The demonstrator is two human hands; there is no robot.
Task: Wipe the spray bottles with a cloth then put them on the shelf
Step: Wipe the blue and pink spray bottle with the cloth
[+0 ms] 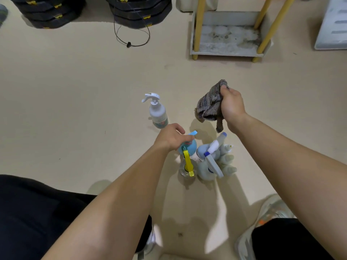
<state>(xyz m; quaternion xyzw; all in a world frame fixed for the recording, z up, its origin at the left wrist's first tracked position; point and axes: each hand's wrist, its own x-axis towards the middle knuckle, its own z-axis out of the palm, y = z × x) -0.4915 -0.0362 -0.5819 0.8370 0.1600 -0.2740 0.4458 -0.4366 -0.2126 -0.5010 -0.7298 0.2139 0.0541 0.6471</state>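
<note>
Several spray bottles stand clustered on the beige floor in front of me. My left hand [170, 136] curls over the top of a blue spray bottle [190, 145]. Beside it stand a clear bottle with a yellow trigger [187, 163] and pale bottles with blue-and-white triggers [214, 158]. A white spray bottle [157, 111] stands apart, to the far left of the cluster. My right hand [231, 104] grips a bunched brown-grey cloth [209, 104] above the cluster. The low shelf [227, 53] with yellow legs stands at the far right; its dusty bottom tray holds nothing.
Two stacks of dark cases [139, 10] sit at the back left, with a black cord loop [128, 44] on the floor before them. A white panel [332, 25] lies at the far right. My knees and shoes [268, 212] frame the near floor.
</note>
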